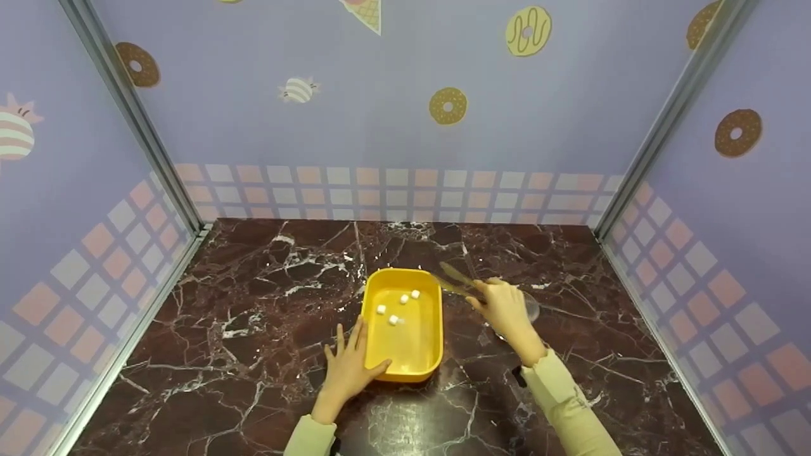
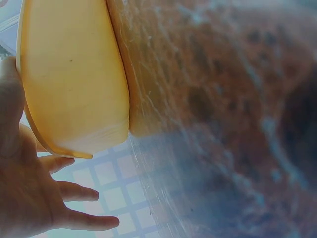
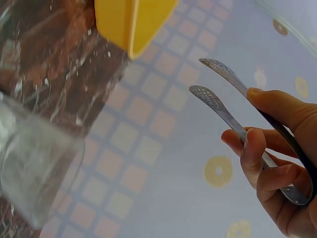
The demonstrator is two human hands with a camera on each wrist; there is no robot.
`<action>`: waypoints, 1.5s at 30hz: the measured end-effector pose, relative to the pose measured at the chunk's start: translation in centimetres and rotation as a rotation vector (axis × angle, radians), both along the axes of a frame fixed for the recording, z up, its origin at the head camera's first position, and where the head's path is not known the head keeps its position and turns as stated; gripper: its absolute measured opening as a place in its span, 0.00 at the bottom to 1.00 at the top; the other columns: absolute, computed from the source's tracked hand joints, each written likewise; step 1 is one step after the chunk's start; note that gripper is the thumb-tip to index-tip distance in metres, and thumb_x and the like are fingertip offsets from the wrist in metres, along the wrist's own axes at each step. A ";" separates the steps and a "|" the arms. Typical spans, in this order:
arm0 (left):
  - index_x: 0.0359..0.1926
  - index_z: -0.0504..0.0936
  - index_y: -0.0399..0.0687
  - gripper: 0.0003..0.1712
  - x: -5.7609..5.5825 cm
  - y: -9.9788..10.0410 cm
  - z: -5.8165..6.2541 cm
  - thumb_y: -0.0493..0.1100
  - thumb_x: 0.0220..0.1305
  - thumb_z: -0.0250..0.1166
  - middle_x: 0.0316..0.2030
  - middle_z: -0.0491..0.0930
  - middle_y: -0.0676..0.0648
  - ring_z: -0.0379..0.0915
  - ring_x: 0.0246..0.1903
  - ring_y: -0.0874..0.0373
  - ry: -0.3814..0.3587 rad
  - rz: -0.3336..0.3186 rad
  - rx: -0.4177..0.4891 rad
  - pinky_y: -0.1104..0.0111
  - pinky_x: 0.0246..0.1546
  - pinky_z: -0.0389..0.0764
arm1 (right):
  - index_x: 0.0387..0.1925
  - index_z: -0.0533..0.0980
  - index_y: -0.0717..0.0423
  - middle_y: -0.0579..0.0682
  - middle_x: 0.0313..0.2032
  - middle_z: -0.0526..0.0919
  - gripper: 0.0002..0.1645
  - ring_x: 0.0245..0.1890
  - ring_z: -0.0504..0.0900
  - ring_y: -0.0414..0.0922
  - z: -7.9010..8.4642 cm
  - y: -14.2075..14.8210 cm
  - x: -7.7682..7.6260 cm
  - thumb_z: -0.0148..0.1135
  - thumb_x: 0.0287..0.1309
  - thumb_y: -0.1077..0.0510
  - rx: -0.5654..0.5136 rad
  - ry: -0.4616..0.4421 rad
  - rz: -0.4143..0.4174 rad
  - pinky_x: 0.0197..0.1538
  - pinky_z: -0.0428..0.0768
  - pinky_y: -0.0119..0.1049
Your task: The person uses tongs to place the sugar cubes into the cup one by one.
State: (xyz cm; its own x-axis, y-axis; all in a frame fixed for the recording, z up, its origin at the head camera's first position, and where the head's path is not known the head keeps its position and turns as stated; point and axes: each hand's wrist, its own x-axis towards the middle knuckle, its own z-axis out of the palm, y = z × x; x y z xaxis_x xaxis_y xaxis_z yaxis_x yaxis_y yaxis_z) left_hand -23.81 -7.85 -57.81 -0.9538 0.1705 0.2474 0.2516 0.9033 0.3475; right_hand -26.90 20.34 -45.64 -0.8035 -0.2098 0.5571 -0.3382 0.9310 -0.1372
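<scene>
A yellow rectangular tray [image 1: 412,351] sits on the table, with several small white cubes [image 1: 393,320] lying inside it. My left hand [image 1: 348,367] rests at the tray's near left corner, thumb over the rim and fingers spread out straight. In the left wrist view the tray's side [image 2: 74,74] rises beside that hand. To the right of the tray, my right hand [image 1: 505,307] holds metal tongs [image 3: 233,79] with perforated tips. The tips are apart with nothing between them. A clear, see-through cup [image 3: 42,163] stands just beyond the right hand, partly hidden by it in the head view.
The dark red marbled table [image 1: 266,316] is enclosed by lilac walls [image 1: 393,126] at the back and both sides, printed with sweets and checks. Metal strips [image 1: 139,120] run along the corners and side edges.
</scene>
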 end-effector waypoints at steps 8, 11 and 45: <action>0.67 0.52 0.43 0.54 -0.1 0.0 0.0 0.71 0.48 0.56 0.67 0.53 0.44 0.44 0.64 0.31 0.010 -0.002 -0.009 0.32 0.50 0.56 | 0.29 0.82 0.53 0.50 0.18 0.77 0.11 0.16 0.76 0.51 -2.1 -3.2 -1.1 0.69 0.39 0.54 0.016 -0.008 0.080 0.16 0.71 0.43; 0.67 0.52 0.43 0.54 -0.1 0.0 0.0 0.70 0.48 0.56 0.67 0.53 0.44 0.44 0.64 0.31 0.008 -0.002 -0.008 0.31 0.50 0.55 | 0.30 0.82 0.52 0.50 0.19 0.78 0.11 0.16 0.76 0.51 -2.9 -4.1 -1.5 0.68 0.40 0.54 0.044 -0.037 0.098 0.16 0.71 0.43; 0.66 0.54 0.41 0.53 0.0 0.0 -0.1 0.69 0.47 0.57 0.67 0.53 0.44 0.45 0.63 0.31 0.010 -0.001 -0.001 0.31 0.50 0.55 | 0.12 0.76 0.55 0.51 0.15 0.78 0.12 0.14 0.76 0.49 -6.7 -8.5 -1.3 0.71 0.34 0.54 0.300 -0.099 0.152 0.15 0.71 0.41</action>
State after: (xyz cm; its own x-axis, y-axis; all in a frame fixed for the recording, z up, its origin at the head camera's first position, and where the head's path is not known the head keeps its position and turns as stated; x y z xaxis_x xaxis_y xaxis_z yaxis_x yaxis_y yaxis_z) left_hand -23.82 -7.89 -57.92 -0.9511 0.1722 0.2566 0.2563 0.9034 0.3437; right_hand -28.19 11.86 -52.36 -0.7976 -0.4735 0.3736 -0.4746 0.8750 0.0957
